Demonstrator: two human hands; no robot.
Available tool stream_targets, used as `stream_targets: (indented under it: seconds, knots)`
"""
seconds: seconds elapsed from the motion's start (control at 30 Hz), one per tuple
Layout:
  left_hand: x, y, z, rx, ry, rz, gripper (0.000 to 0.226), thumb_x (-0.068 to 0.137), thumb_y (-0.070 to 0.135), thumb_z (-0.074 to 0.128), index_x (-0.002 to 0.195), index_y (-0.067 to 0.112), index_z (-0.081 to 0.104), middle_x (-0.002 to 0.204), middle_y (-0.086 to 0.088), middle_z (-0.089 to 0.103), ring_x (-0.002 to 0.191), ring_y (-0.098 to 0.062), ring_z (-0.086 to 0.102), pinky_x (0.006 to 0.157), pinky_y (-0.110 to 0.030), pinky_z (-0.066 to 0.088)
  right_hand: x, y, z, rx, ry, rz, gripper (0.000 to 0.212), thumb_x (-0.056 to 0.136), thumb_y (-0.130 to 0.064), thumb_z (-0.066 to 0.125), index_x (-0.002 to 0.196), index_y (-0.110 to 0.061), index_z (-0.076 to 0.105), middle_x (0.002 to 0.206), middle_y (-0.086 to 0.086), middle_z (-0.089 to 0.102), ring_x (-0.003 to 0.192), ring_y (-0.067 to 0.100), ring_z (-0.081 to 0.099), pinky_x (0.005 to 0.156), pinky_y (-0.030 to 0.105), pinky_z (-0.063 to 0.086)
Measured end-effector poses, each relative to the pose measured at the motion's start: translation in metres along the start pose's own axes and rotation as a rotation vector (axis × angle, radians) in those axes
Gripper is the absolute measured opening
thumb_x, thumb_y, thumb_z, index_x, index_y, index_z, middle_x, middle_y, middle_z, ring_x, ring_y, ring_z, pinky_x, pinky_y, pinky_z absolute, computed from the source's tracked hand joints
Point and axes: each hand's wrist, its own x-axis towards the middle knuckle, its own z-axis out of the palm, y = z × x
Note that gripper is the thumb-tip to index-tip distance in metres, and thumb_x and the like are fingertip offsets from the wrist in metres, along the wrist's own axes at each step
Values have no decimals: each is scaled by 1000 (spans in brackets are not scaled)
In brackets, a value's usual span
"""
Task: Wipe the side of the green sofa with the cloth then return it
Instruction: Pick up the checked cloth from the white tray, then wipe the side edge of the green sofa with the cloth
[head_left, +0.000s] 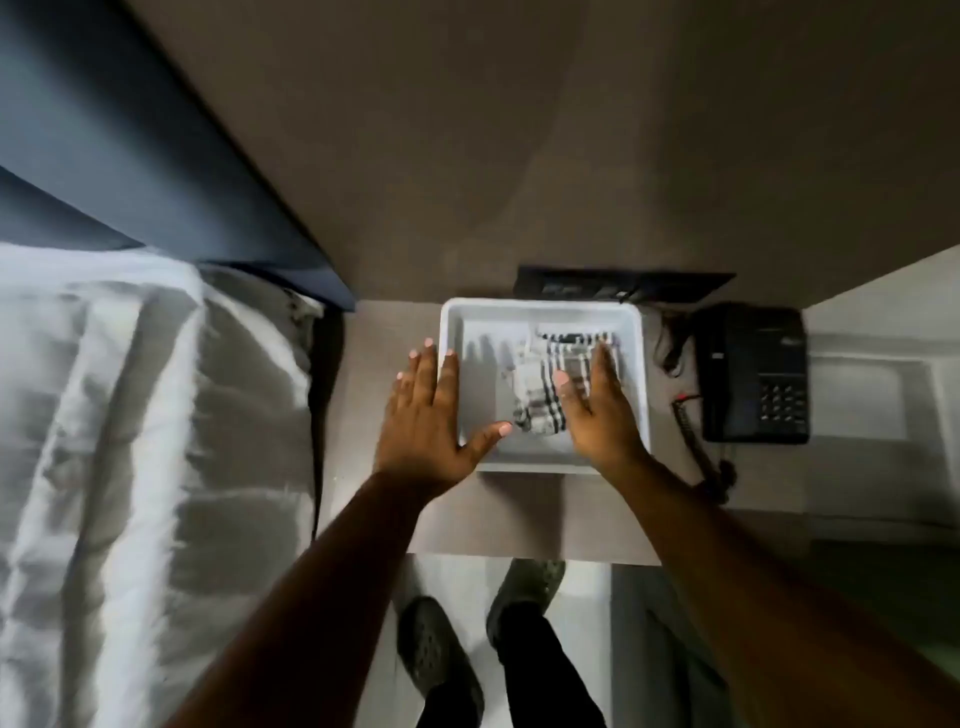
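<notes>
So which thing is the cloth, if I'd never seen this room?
Find the bedside table between the white bed and the black telephone. On it sits a white tray; the cloth lies crumpled inside, under the right hand. It is the only striped, checked fabric there.

The cloth (550, 387) lies in the tray (540, 310) on the nightstand (524, 509), bed (130, 415) left, telephone (753, 371) right.

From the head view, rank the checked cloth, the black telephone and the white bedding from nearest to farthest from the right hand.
1. Checked cloth: under the right hand, inside the white tray.
2. Black telephone: to its right, on the same surface.
3. White bedding: far left, beyond the left hand.
</notes>
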Motion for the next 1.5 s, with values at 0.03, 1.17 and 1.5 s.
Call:
stream_targets:
  seconds: [0.03,1.17,1.5]
  knots:
    - [3,-4,18,0,-34,-9,106,83,82,30,157,10,4,165,-18,2,151,-30,-6,121,-44,-1,10,13,12,-7,10,8,74,100,-37,48,154,-6,9,165,17,13,153,30,15,125,39,13]
    - [22,-27,98,300,-5,116,117,78,91,15,157,5,1,165,-21,-4,152,-38,-5,122,-55,-3,-11,39,-21,821,720,128,11,97,-28,53,99,-20,60,81,-4,64,76,15,65,65,32,55]
    - [-22,120,54,60,-85,607,101,88,81,20,156,7,19,163,-22,14,151,-40,13,120,-53,17,-234,78,-122,1513,1122,145,35,82,-16,63,115,-5,64,115,20,69,107,37,67,100,65,48]
